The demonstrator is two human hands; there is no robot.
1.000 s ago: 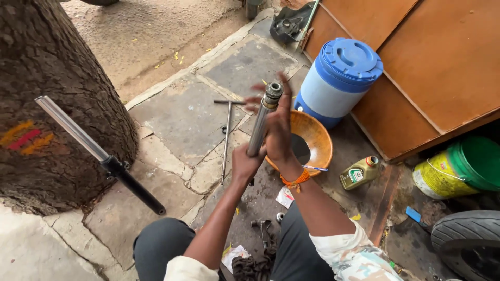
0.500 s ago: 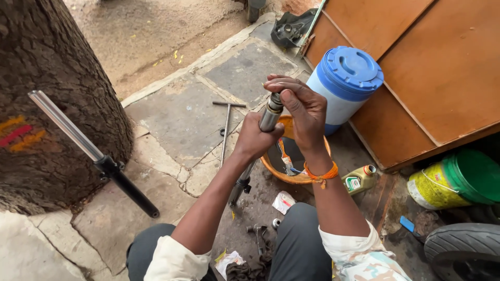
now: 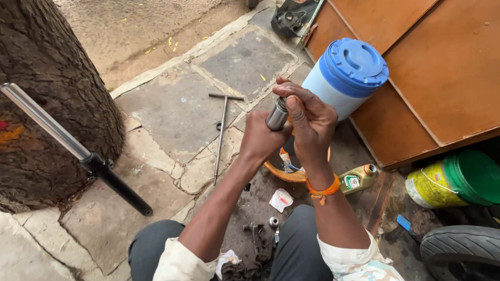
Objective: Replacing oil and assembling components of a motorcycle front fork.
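Left hand [image 3: 263, 138] closed around a metal tube [image 3: 276, 115], held upright above the orange bowl [image 3: 284, 173]. Right hand [image 3: 310, 117] curled over the tube's top end, fingertips gripping the cap. Probably best to keep the tube steady and vertical, turning only with the upper fingers, so any oil drips down into the bowl below.

Single head-worn view, aimed steeply downward and forward from above the seated person's knees. Close range: both forearms rise from the bottom edge to mid-frame. The field covers the stone paving [image 3: 172, 112], a tree trunk [image 3: 49, 99] at left and a wooden panel [image 3: 442, 62] at upper right. No second view.
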